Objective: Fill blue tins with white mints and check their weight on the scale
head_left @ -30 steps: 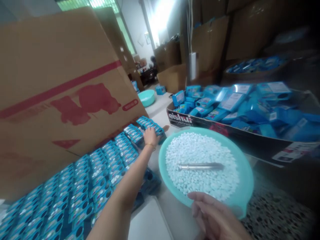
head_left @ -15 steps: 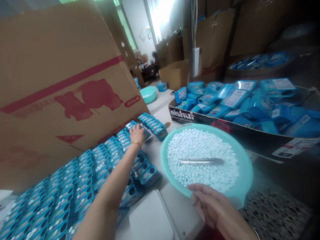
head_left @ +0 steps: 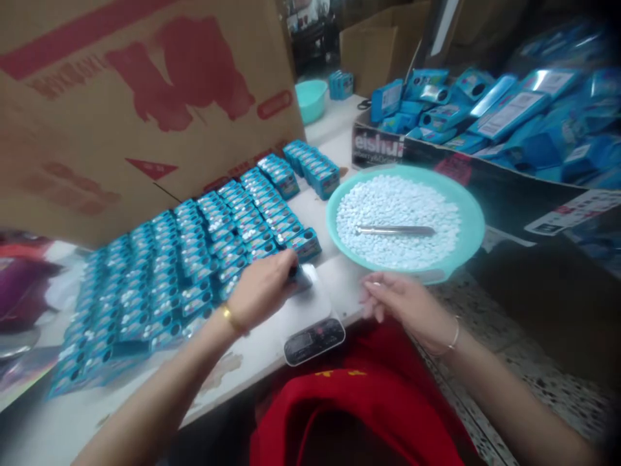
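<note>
Lettering on the black-sided carton tray [head_left: 417, 154], behind and to the right of the teal basin [head_left: 470, 223], reads "eishui", with a smaller, blurred line beneath; a pale label on the same side is too soft to read. The large cardboard box [head_left: 97, 139], left of the basin, carries a red band, a red animal-like figure and unreadable capitals. Between it and the basin, blue packs [head_left: 198, 239] stand in rows, their print illegible. The left hand [head_left: 266, 285] is closed on a blue pack [head_left: 303, 280] over a white scale [head_left: 313, 310], near the basin's left front. The right hand [head_left: 398, 301] is just before the basin's front rim, fingers curled; whether they pinch a pellet I cannot tell. Inside the basin, a metal tube [head_left: 398, 230] lies on white pellets [head_left: 388, 204]. The white table [head_left: 342, 285] beneath is stained; speckled floor [head_left: 485, 317] shows below the basin's right side.
</note>
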Demonstrator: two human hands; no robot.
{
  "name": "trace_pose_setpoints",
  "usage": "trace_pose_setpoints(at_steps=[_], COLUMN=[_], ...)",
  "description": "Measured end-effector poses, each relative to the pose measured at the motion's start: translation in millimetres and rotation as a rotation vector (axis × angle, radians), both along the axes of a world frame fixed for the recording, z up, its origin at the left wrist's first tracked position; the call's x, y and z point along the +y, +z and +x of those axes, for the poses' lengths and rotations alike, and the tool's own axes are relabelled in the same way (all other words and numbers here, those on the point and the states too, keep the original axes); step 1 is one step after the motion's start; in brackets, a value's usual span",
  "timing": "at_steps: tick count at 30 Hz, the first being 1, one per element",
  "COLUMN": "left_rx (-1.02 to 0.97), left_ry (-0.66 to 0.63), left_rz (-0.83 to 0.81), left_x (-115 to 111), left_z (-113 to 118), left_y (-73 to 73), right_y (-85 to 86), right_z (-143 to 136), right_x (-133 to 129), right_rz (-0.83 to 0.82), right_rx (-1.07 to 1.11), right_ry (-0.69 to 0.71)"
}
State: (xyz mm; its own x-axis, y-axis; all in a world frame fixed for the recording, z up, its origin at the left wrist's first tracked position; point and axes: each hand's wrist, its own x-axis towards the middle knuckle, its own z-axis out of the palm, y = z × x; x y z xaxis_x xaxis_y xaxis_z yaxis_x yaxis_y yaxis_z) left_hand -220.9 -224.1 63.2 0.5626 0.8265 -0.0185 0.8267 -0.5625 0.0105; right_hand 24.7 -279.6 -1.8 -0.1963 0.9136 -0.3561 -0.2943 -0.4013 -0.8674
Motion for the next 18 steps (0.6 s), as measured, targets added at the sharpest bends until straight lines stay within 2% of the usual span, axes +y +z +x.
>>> trace_pose_setpoints(at_steps=[2,4,6,9,10,12,13,15,18], left_rx=[-0.001,-0.019,-0.077,-0.253,-0.335,-0.5,-0.568,-0.638,-0.628], left_ry=[0.039,0.057,0.026,0.004,0.046,0.21,0.307,0.476,0.632], left_rz=[-0.02,-0.035,-0.024,0.059,0.094,0.151,0.169,0.177,0.173], left_x=[-8,-10,-11,-22,-29,-47,-57,-79,-108], left_z=[-2,-6,-12,-29,-36,-54,-64,-84,-108], left_y=[-20.1,-31.6,-34.0,-29.7,-29.7,-36.9,-45.1,-71.2,-124.5], right_y=[0.7,0.2,-1.2,-3.5,-4.3,-5.9,-6.5,-5.8,3.8], right_z=[-6,-11,-15,-18,-19,-21,-23,-28,-39], right_x=[-6,-11,-16,-21,-23,-25,-25,-22,-10], right_rz=[-0.002,-0.013,-0.018,0.006,0.018,0.051,0.081,0.18,0.36], right_rx=[-0.02,-0.046,-0.093,-0.2,-0.242,-0.336,-0.385,-0.478,-0.613], right_ry=[0.058,0.12,0.177,0.262,0.296,0.361,0.383,0.401,0.418])
